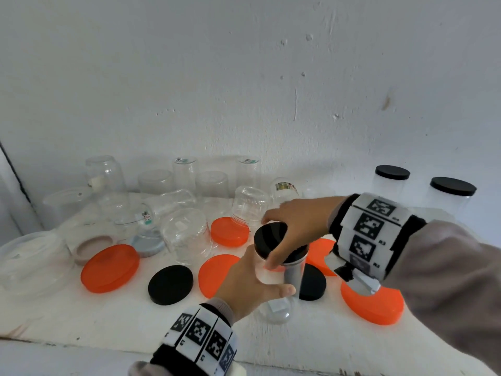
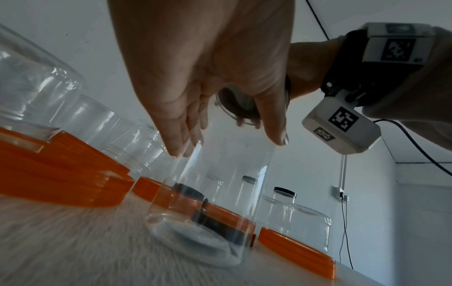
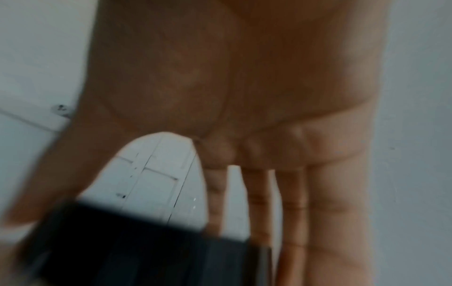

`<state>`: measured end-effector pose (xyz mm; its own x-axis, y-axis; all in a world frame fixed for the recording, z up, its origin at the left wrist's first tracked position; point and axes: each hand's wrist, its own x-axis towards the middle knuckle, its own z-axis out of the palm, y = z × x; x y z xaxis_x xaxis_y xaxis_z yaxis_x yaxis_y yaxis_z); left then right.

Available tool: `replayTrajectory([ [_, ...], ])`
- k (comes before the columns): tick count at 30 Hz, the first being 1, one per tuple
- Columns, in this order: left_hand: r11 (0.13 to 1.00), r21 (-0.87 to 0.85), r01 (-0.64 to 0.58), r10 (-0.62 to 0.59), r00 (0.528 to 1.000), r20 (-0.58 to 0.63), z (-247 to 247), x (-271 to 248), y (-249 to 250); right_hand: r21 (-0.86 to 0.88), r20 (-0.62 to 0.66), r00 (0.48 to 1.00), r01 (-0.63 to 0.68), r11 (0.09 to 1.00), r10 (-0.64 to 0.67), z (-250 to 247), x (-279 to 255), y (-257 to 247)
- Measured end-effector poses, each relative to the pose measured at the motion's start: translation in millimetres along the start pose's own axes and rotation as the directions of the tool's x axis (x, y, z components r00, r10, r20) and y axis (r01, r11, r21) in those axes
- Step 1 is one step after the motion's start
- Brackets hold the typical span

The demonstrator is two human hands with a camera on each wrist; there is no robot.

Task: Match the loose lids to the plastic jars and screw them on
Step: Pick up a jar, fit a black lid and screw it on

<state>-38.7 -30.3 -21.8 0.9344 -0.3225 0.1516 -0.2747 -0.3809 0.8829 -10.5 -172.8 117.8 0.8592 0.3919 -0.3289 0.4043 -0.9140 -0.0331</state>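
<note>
Orange lids (image 1: 109, 268) around clear jar (image 1: 273, 294), both hands' fingers gripping: left (image 1: 245, 287) body, right (image 1: 294, 225) black lid (image 1: 271, 238).

No legible text; jar labels (image 1: 284, 186) too small to read

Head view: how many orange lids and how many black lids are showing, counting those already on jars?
Orange lids: 5, all loose
Black lids: 5 (2 loose, 2 on back jars, 1 gripped by right hand)
Total: 10
</note>
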Motion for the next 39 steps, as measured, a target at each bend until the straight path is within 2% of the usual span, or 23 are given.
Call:
replayTrajectory([
  [3,0.999,-0.050,-0.013,0.013,1.000,0.009,0,0,1,-0.065,0.119,0.991,0.070,0.995,-0.061,-18,-3,-1],
  [5,0.997,-0.081,-0.017,0.017,1.000,0.004,1,-1,0,-0.079,0.134,0.988,0.088,0.993,-0.077,-21,-1,-1],
  [12,0.998,-0.063,-0.011,0.010,1.000,-0.018,4,-1,-2,-0.062,-0.013,0.993,0.117,0.991,-0.118,-11,3,1],
  [16,0.999,-0.029,-0.029,0.028,0.999,-0.029,4,-2,0,-0.016,-0.143,0.987,0.075,0.997,-0.077,4,4,4],
  [22,1.000,-0.005,-0.027,0.027,0.999,-0.041,2,-3,1,0.002,-0.247,0.968,0.038,0.999,-0.036,17,2,0],
  [24,0.999,-0.011,-0.034,0.034,0.999,-0.031,2,-3,2,0.019,-0.177,0.984,0.037,0.999,-0.033,13,1,0],
  [27,0.999,-0.032,-0.040,0.040,0.999,-0.012,1,-2,2,0.076,0.013,0.998,0.055,0.996,-0.056,1,-3,3],
  [29,0.998,-0.045,-0.032,0.032,0.999,-0.012,2,-2,1,0.064,0.031,0.997,0.070,0.995,-0.072,-2,-4,3],
  [34,0.999,-0.040,-0.027,0.026,0.999,-0.036,5,-3,1,0.056,-0.084,0.990,0.119,0.991,-0.114,3,-3,4],
  [39,1.000,-0.003,-0.022,0.022,0.998,-0.067,6,-4,3,0.043,-0.221,0.971,0.098,0.994,-0.087,11,-3,5],
])
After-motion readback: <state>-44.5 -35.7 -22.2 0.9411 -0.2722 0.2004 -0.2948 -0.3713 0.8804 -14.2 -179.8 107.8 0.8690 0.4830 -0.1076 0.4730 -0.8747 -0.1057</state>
